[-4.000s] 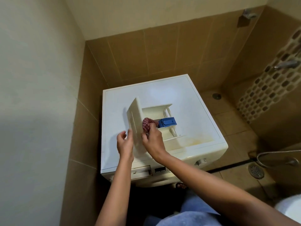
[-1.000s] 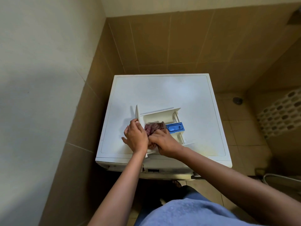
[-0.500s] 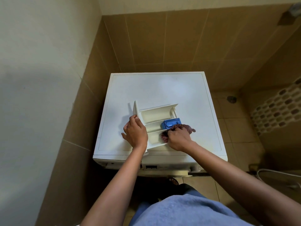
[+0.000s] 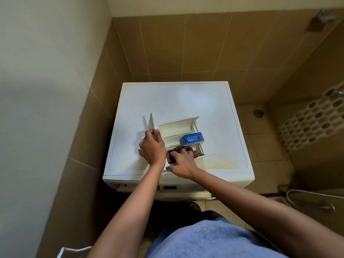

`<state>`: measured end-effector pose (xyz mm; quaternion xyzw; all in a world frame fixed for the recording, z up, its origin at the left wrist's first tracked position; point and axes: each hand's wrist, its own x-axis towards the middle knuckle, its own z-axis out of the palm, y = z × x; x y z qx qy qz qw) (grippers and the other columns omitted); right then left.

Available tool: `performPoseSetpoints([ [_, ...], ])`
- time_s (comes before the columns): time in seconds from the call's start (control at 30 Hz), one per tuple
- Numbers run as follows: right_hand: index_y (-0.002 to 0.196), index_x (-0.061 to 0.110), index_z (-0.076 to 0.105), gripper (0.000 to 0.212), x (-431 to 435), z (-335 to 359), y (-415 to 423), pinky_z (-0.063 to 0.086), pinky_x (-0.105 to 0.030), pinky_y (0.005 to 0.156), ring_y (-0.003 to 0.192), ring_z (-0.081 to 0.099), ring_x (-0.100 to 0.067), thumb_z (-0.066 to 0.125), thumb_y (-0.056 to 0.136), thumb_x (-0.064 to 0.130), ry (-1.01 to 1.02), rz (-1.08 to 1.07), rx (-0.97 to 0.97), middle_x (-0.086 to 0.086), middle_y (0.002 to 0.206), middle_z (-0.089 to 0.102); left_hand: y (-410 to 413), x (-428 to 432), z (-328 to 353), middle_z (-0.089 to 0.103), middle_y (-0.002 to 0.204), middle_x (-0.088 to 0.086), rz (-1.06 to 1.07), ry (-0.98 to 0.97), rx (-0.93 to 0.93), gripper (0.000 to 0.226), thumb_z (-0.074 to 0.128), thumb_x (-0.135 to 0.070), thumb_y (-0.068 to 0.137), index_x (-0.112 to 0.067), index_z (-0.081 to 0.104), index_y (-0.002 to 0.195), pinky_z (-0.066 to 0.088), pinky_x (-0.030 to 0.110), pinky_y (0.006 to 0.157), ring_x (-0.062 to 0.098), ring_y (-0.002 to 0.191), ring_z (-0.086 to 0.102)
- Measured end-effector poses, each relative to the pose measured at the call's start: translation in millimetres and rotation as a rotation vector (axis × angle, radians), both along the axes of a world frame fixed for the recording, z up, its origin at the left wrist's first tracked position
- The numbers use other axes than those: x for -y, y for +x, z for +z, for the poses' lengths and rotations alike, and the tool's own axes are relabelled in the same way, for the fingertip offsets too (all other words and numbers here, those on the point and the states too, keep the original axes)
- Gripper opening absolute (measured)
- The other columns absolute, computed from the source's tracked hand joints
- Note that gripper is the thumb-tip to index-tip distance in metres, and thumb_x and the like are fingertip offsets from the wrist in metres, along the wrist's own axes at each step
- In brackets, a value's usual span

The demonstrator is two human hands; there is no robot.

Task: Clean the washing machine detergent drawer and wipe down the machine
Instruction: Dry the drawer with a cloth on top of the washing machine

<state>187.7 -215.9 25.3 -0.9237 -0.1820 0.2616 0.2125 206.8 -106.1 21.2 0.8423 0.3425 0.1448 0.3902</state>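
Left hand (image 4: 151,147) clasping detergent drawer (image 4: 176,125) front; right hand (image 4: 183,163) clutching cloth (image 4: 186,148) in nearest compartment. Advised: brace firmly, scrub corners.

smooth plastic drawer (image 4: 175,128), red cloth rag (image 4: 183,148), glossy wall tiles (image 4: 204,45)

Wall tiles (image 4: 186,49): tan, rising behind and meeting in a corner.
Floor drain (image 4: 257,112): sitting in the floor, right.
Mosaic strip (image 4: 312,120): running across the right wall.
Shower hose (image 4: 307,197): lying looped, lower right.
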Motion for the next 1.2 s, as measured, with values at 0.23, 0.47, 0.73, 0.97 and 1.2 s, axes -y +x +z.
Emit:
performPoseSetpoints([
  [0.23,0.105,0.014,0.060,0.034,23.4,3.0,16.7,0.045,-0.035,0.079,0.090,0.058,-0.023,0.066,0.072,0.009,0.205,0.037,-0.086,-0.004,0.097,0.065,2.4,-0.6,4.9,0.070,0.100,0.004,0.010,0.066,-0.068,0.031,0.036,-0.041,0.101,-0.018,0.056,0.102,0.036,0.051,0.097,0.033,0.105,0.057],
  [0.47,0.102,0.009,0.063,0.023,52.6,47.6,48.5,0.054,-0.033,0.073,0.080,0.065,-0.016,0.062,0.082,-0.001,0.646,-0.305,-0.311,-0.006,0.089,0.068,2.2,-1.8,5.0,0.070,0.097,0.004,0.006,0.070,-0.064,0.031,0.035,-0.041,0.101,-0.018,0.056,0.100,0.039,0.051,0.094,0.033,0.099,0.060],
  [0.73,0.122,0.013,0.053,0.047,24.7,22.9,39.8,0.032,-0.041,0.099,0.121,0.041,-0.032,0.059,0.083,0.038,-0.231,0.163,0.207,-0.008,0.126,0.052,1.5,-1.1,6.8,0.070,0.097,0.004,0.007,0.059,-0.063,0.029,0.037,-0.039,0.101,-0.017,0.055,0.101,0.041,0.050,0.092,0.033,0.096,0.060],
  [0.97,0.115,0.014,0.059,0.026,8.0,20.3,61.7,0.033,-0.040,0.092,0.124,0.034,-0.026,0.042,0.097,0.023,-0.424,0.325,0.261,-0.004,0.122,0.059,1.3,-2.3,3.7,0.070,0.094,0.005,-0.014,0.058,-0.044,0.029,0.036,-0.039,0.101,-0.017,0.055,0.100,0.043,0.052,0.092,0.032,0.094,0.061],
  [1.2,0.114,0.011,0.062,0.026,-12.1,17.4,51.1,0.032,-0.041,0.098,0.120,0.040,-0.030,0.046,0.094,0.015,-0.550,0.474,0.459,-0.007,0.116,0.063,3.6,-1.7,2.1,0.070,0.097,0.007,-0.010,0.044,-0.033,0.028,0.037,-0.037,0.101,-0.016,0.057,0.101,0.044,0.049,0.089,0.035,0.096,0.061],
])
